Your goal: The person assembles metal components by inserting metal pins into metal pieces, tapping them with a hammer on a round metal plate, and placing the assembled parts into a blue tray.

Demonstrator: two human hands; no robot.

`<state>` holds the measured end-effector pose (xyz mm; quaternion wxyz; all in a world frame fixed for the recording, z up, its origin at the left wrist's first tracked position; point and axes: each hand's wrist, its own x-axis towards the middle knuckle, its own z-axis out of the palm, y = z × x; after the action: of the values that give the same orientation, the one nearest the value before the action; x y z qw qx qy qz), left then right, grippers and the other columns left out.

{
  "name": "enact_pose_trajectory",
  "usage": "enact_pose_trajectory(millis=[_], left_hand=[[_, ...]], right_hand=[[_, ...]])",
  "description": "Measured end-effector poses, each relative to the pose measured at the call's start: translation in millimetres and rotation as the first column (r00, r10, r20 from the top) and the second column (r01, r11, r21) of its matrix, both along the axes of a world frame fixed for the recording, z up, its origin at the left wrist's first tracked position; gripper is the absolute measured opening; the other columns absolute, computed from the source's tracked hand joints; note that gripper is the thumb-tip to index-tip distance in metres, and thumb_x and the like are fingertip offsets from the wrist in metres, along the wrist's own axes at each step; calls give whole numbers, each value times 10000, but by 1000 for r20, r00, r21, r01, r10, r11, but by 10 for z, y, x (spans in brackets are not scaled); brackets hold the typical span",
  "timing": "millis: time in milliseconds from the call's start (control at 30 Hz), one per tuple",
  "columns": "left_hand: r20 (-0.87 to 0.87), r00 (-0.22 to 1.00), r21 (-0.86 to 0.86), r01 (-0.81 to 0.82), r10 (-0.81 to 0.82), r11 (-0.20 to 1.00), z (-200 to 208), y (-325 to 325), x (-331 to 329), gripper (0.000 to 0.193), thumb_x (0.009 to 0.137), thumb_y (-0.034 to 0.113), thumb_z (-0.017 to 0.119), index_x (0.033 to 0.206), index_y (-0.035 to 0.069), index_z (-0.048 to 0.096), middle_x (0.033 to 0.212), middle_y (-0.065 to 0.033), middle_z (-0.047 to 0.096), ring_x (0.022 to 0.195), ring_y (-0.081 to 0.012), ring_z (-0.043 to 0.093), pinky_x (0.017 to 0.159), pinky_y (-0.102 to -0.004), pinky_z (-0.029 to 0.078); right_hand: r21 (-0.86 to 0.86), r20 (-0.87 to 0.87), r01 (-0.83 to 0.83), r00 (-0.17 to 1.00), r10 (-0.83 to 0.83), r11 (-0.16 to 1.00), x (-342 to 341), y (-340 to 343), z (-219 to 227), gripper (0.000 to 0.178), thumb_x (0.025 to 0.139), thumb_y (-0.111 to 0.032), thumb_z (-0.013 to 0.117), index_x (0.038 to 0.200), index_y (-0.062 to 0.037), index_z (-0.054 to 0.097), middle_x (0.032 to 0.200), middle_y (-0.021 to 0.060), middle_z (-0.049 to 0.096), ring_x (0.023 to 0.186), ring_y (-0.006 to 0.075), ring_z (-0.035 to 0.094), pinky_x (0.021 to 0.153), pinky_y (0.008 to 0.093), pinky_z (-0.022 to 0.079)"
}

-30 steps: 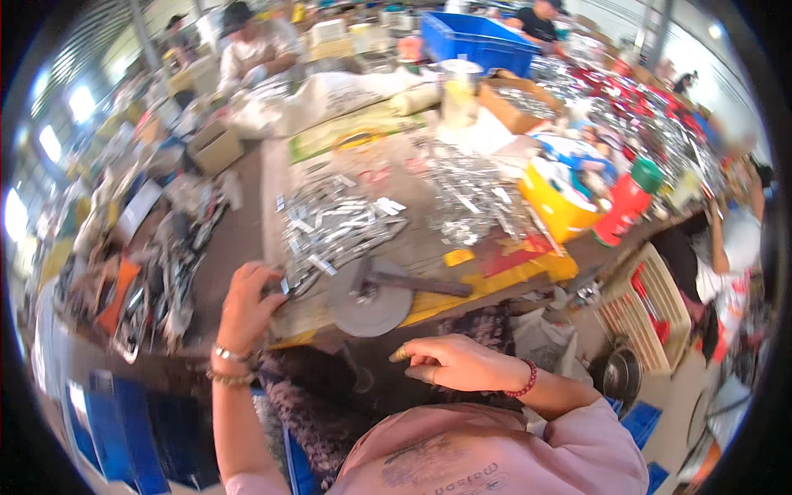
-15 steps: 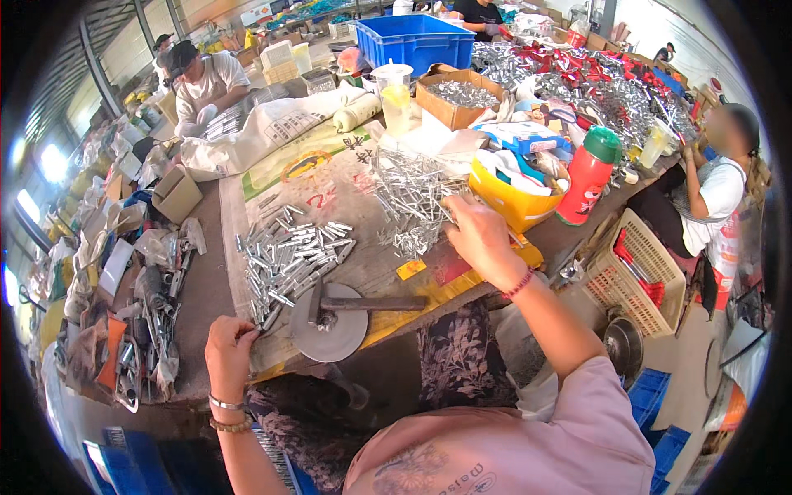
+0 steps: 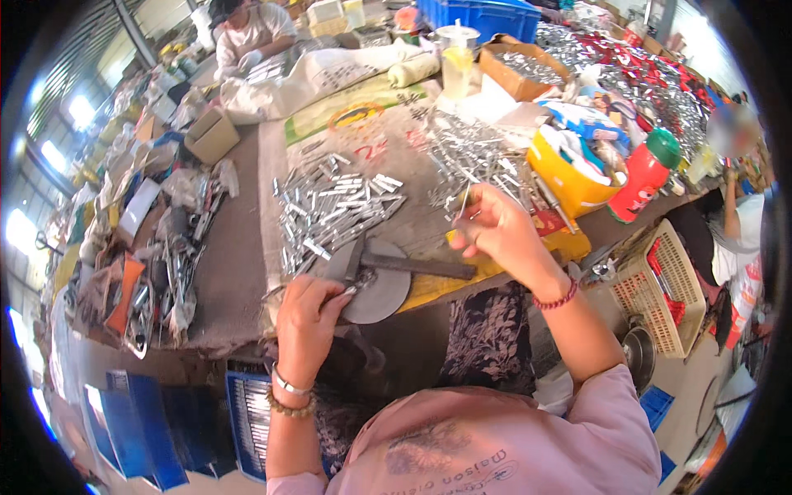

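My left hand [image 3: 307, 320] is closed at the near edge of a round grey metal disc [image 3: 381, 304], with a small shiny metal piece [image 3: 351, 290] pinched at its fingertips. A hammer [image 3: 421, 266] lies across the disc, its head near those fingers. My right hand [image 3: 510, 235] is raised to the right of the disc, thumb and fingers pinching a thin metal pin [image 3: 467, 198]. Behind it spreads a loose heap of thin metal pins [image 3: 462, 153]. Short silvery metal tubes [image 3: 338, 206] lie piled beyond my left hand.
A yellow container [image 3: 569, 177] with cloths and a red bottle with green lid [image 3: 648, 177] stand at the right. Behind are a cardboard box of metal parts [image 3: 524, 70] and a lidded cup [image 3: 456, 66]. Bagged hardware [image 3: 165, 272] lies left. A person [image 3: 256, 41] works across the table.
My right hand has come away from the pin heap with a thin pin in its fingers. My left hand has moved to the disc. The whole view has shifted.
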<state>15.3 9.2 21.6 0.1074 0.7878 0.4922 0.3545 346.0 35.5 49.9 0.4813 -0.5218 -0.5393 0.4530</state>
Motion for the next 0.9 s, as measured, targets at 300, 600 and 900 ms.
enact_pose_trajectory(millis=[300,600,900], left_hand=[[58,998,-34,-39,41,999,-42,-127,2,144,867,61,859,1007,63,824,902,-96,680,887,-305,666,775,-413,526],[121,990,-92,-57,68,994,-30,-204,-16,148,873,62,858,1016,65,818,918,-91,685,886,-308,674,766,-408,537],[52,998,11,-30,29,999,-20,-133,-24,159,865,35,854,1014,50,800,900,-96,673,858,-282,668,751,-384,527]], right_hand=[[451,559,-327,829,23,830,-740,-271,-297,168,857,-30,830,989,-56,731,959,79,689,875,242,736,749,351,589],[461,779,-535,625,-35,708,-707,-240,-212,136,810,-66,780,883,-84,666,971,78,603,958,306,633,843,450,540],[478,792,-561,608,-55,676,-724,-195,-234,105,829,-84,764,873,-93,668,944,72,602,941,294,642,831,444,542]])
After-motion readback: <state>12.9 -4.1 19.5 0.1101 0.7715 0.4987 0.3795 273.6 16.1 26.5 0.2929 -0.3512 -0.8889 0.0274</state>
